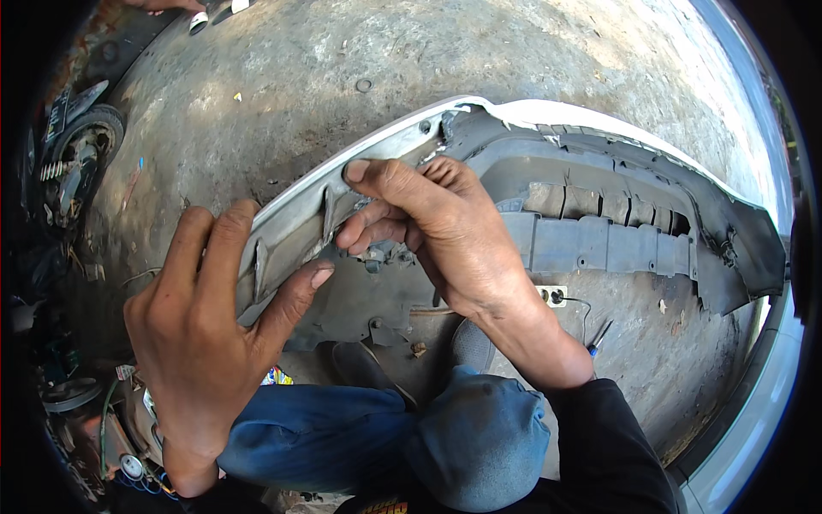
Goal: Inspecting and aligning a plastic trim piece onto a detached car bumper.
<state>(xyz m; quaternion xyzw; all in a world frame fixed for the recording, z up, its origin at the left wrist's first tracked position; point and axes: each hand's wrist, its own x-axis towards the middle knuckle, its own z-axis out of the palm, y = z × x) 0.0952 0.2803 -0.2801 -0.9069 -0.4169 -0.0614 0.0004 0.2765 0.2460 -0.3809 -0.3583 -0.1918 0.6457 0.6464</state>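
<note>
A car bumper [616, 244] lies with its grey inner side toward me and its white outer edge curving away to the right. Its left end rises across my lap. My left hand [201, 313] grips that end, with fingers over the outer edge and the thumb on the inner side. Farther along the same edge, my right hand [449, 227] presses its thumb on the rim while the other fingers curl in by the ribbed inner face. Whether a small piece sits between those fingers is hidden. Rough, broken-looking plastic shows beside the right fingertips.
On the concrete floor to the right, a white power strip [552, 296] has a cable running toward a blue-handled thin tool [600, 339]. A motorcycle wheel [86, 146] stands at left, above a red machine with a gauge [131, 467]. A pale car body [745, 428] borders the right.
</note>
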